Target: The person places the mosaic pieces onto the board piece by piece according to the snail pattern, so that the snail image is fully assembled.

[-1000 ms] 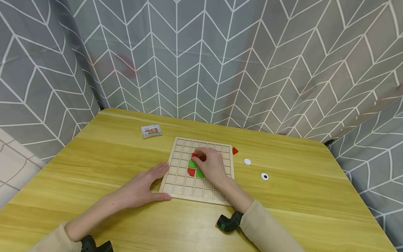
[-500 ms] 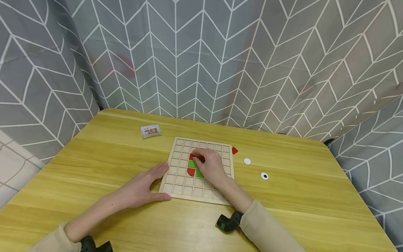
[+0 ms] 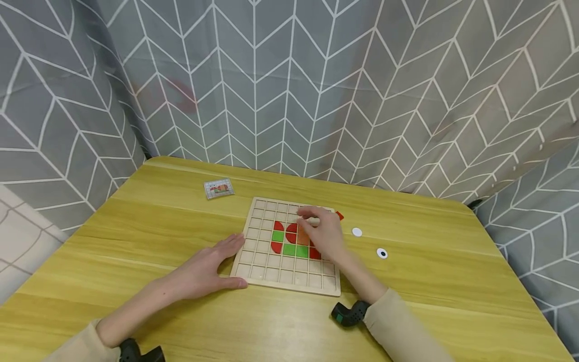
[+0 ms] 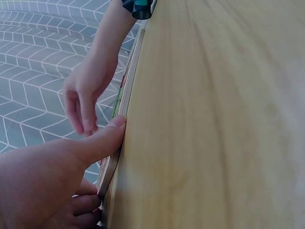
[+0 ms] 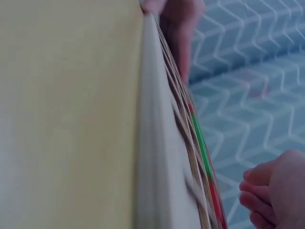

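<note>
A wooden grid board (image 3: 260,259) lies on the table with coloured pieces set in its squares. Among them are a green square (image 3: 278,236), a red rounded piece (image 3: 291,233) and an orange piece (image 3: 303,236), the last partly hidden by the right hand. My left hand (image 3: 210,269) rests at the board's near left corner, fingers along the left side and thumb on the front edge. Above the board's right half hovers my right hand (image 3: 324,234), its fingers loosely bent with nothing visible between them; the left wrist view shows this hand (image 4: 90,95) apart from the board.
Right of the board lie a red piece (image 3: 340,215), partly covered, a white disc (image 3: 357,232) and an eye disc (image 3: 382,253). A small picture card (image 3: 219,188) sits behind the board to the left. A patterned curtain (image 3: 271,90) hangs beyond the wooden table (image 3: 407,301).
My right hand has moved right and up off the pieces, uncovering the red rounded piece, the orange piece and more green and red ones. The left hand stays where it was.
</note>
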Available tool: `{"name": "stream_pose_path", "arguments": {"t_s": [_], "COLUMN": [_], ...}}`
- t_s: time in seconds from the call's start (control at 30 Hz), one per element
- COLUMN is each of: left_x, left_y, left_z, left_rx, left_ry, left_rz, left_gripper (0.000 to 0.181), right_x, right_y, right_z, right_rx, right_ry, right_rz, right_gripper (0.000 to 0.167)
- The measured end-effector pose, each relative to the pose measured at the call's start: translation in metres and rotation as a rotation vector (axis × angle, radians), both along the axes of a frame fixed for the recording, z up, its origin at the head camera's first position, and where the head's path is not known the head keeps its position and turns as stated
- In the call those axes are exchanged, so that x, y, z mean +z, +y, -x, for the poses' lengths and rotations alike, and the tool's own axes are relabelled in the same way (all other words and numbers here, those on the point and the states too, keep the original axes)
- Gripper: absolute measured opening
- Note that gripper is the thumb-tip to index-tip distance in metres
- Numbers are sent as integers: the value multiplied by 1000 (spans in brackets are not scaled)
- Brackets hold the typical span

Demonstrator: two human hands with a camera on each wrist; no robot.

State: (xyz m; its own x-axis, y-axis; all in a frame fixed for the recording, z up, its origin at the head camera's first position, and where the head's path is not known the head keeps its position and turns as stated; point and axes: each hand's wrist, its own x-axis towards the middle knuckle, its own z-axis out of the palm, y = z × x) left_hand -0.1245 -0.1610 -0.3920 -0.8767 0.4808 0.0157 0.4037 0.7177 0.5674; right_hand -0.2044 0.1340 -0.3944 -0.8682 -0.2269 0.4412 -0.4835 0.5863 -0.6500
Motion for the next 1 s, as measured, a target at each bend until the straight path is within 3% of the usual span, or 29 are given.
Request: {"name": "stream_pose_path", "arguments": {"t_s": [0.23,0.43,0.7,1.0], "left_x": [0,-1,0,0], "left_y": [0,0,0,0], "left_z": [0,0,1,1], "left_rx": [0,-1,-9,-4], "left_ry": [-4,3,5,5], "left_rz": [-2,0,-1,7], "left_gripper": [102,101,101,101], "right_x": [-5,-7,-12,-16], "right_y": [58,85,91,92], "right_z": [6,6,6,8], "right_rx": [-151,-232,-155,-166], "right_ry": [-21,-47,48,127], "right_rz": [-14,-53,-170,-171], "right_gripper": [21,26,26,25]}}
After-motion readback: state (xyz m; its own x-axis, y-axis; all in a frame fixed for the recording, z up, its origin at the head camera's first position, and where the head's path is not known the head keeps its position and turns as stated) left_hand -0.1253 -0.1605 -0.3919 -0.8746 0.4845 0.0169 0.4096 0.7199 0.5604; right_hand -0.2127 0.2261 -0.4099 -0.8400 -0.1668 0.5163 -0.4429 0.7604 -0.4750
